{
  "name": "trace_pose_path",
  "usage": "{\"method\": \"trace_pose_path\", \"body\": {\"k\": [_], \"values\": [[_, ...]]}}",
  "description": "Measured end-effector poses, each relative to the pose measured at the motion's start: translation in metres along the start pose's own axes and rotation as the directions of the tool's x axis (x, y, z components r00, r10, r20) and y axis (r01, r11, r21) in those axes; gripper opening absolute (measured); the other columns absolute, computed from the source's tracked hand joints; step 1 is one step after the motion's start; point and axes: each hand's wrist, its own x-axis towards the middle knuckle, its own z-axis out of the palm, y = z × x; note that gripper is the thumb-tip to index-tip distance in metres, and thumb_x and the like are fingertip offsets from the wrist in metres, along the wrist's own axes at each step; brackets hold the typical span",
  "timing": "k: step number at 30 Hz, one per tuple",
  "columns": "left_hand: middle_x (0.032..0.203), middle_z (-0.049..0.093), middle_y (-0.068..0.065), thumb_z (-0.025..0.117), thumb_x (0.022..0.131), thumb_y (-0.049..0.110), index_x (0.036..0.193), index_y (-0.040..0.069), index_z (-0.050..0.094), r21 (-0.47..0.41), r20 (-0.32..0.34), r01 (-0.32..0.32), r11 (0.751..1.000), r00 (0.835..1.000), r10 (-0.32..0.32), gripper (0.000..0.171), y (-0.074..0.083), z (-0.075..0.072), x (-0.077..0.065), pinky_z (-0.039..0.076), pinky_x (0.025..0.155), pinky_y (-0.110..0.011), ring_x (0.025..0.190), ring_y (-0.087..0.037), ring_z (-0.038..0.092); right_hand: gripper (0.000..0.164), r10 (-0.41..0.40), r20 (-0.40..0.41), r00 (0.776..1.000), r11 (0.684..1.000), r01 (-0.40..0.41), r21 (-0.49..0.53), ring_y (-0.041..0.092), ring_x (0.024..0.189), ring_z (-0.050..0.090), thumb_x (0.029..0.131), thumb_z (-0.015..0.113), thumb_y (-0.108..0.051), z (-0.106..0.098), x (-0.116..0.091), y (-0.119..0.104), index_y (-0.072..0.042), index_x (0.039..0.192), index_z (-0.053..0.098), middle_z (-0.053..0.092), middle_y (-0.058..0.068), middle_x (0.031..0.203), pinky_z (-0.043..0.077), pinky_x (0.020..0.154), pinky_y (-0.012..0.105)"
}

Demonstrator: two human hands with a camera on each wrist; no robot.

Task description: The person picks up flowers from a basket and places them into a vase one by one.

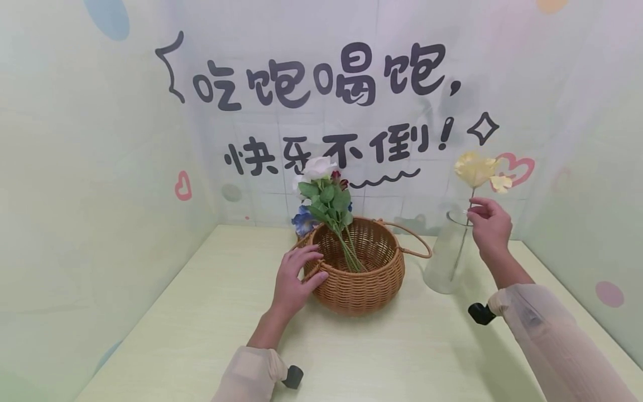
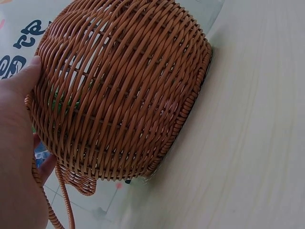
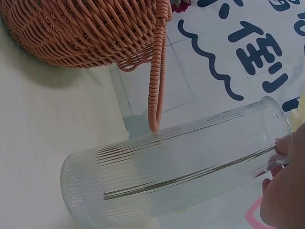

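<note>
My right hand [image 1: 490, 224] pinches the stem of a yellow flower [image 1: 474, 169] just above the rim of a clear ribbed glass vase [image 1: 438, 268]. In the right wrist view the flower's stem [image 3: 186, 178] runs down inside the vase, its lower end short of the base. My left hand [image 1: 295, 276] holds the near left rim of a round wicker basket [image 1: 359, 293], thumb outside and fingers over the edge. White, red and blue flowers with green leaves [image 1: 327, 200] lean in the basket, stems crossing its inside.
One basket handle [image 1: 414, 241] sticks out to the right, close to the vase. The pale wooden table [image 1: 201, 335] meets a printed fabric backdrop [image 1: 261, 33] behind and at both sides. A black wrist device [image 1: 481, 314] hangs at the right sleeve.
</note>
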Motion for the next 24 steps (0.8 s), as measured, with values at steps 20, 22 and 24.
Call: {"method": "trace_pose_path", "body": {"k": [20, 22, 24], "values": [[0.133, 0.059, 0.001, 0.077, 0.083, 0.026, 0.115, 0.016, 0.067, -0.002, 0.001, -0.011, 1.000, 1.000, 0.011, 0.035, -0.001, 0.001, -0.001, 0.027, 0.107, -0.053, 0.124, -0.026, 0.046, 0.033, 0.010, 0.013, 1.000, 1.000, -0.009, -0.021, -0.002, 0.083, 0.054, 0.094, 0.064, -0.010, -0.005, -0.010, -0.008, 0.000, 0.125, 0.062, 0.059, -0.020, 0.082, 0.043, 0.070, 0.016], [0.133, 0.059, 0.001, 0.078, 0.083, 0.026, 0.115, 0.016, 0.067, -0.002, -0.002, -0.013, 1.000, 1.000, 0.013, 0.035, -0.001, 0.001, -0.001, 0.027, 0.107, -0.052, 0.124, -0.026, 0.046, 0.033, 0.010, 0.005, 1.000, 1.000, -0.010, -0.004, -0.001, 0.083, 0.055, 0.093, 0.065, -0.010, -0.005, -0.011, -0.009, 0.000, 0.124, 0.063, 0.063, -0.016, 0.085, 0.044, 0.069, 0.016], [0.132, 0.059, 0.002, 0.078, 0.083, 0.026, 0.115, 0.016, 0.068, -0.003, -0.005, -0.014, 1.000, 1.000, 0.014, 0.035, -0.001, 0.000, -0.001, 0.027, 0.107, -0.052, 0.124, -0.026, 0.046, 0.033, 0.011, 0.003, 1.000, 1.000, -0.011, 0.009, -0.001, 0.084, 0.056, 0.093, 0.065, -0.011, -0.006, -0.012, -0.010, 0.000, 0.124, 0.063, 0.066, -0.011, 0.090, 0.044, 0.069, 0.016]]}}
